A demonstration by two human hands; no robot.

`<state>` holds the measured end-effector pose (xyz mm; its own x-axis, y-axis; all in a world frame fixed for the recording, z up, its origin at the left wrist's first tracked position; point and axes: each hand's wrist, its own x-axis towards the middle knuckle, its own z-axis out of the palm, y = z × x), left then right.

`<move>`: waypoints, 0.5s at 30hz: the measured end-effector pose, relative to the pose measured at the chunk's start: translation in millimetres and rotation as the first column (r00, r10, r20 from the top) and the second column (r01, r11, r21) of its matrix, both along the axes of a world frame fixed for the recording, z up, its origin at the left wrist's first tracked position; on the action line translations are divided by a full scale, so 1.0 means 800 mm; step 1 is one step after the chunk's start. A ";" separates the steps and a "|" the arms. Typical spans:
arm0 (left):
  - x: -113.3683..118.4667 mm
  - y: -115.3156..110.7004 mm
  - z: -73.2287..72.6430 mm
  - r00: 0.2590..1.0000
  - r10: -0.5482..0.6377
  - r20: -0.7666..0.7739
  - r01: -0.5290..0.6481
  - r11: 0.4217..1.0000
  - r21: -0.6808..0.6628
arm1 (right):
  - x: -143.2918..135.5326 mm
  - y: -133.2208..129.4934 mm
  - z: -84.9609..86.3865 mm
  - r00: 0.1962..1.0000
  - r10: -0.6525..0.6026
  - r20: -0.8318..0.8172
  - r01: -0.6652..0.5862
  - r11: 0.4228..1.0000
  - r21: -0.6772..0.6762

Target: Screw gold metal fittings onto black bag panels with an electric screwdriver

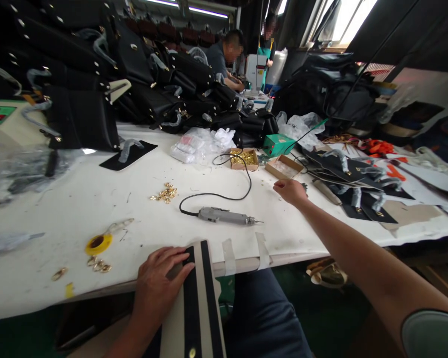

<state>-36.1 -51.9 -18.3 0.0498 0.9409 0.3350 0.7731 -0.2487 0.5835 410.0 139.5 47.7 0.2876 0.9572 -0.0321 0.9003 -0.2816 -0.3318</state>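
Note:
A beige panel with black strips (205, 298) extends over the table's front edge towards my lap, a brass-coloured stud near its lower end. Flat across its upper part rests my left hand (159, 278), fingers stretched out and the thumb and fingertips touching a black strip. My right hand (291, 191) is at the tabletop just in front of a shallow cardboard box (284, 167). Its fingers are closed together, and whatever they may hold is too small to make out. Between the hands lies a grey electric screwdriver (222, 216) with a black cord.
Brass-coloured fittings fill another box (244, 159); loose gold clasps (166, 193) lie left of it. Yellow tape (98, 243) sits front left. A green box (278, 144) and black handled panels (362, 204) are at right. Black bags (82, 117) pile behind; two people work beyond.

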 end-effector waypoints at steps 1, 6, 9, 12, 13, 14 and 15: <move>0.000 0.000 -0.001 1.000 0.003 0.003 -0.003 1.000 0.005 | 0.001 0.010 -0.002 1.000 -0.001 0.010 0.001 1.000 -0.014; 0.000 -0.001 -0.004 1.000 0.007 0.003 -0.007 1.000 0.029 | 0.002 0.037 -0.009 0.998 0.011 0.061 -0.005 0.995 -0.099; -0.001 -0.001 -0.007 1.000 0.010 -0.021 -0.010 0.999 0.038 | -0.003 0.042 -0.012 0.994 0.024 0.109 -0.009 0.990 -0.140; -0.007 -0.002 -0.012 0.997 0.000 -0.077 0.005 0.998 0.070 | -0.007 0.047 -0.010 0.985 0.046 0.167 -0.018 0.986 -0.165; -0.010 -0.002 -0.015 0.994 -0.007 -0.106 0.016 0.996 0.087 | -0.009 0.050 -0.008 0.982 0.053 0.184 -0.021 0.984 -0.175; -0.014 -0.002 -0.018 0.990 -0.017 -0.141 0.032 0.994 0.106 | -0.010 0.053 -0.006 0.978 0.060 0.197 -0.023 0.982 -0.186; -0.017 -0.002 -0.022 0.985 -0.015 -0.171 0.037 0.991 0.131 | -0.012 0.056 -0.005 0.976 0.069 0.208 -0.027 0.980 -0.198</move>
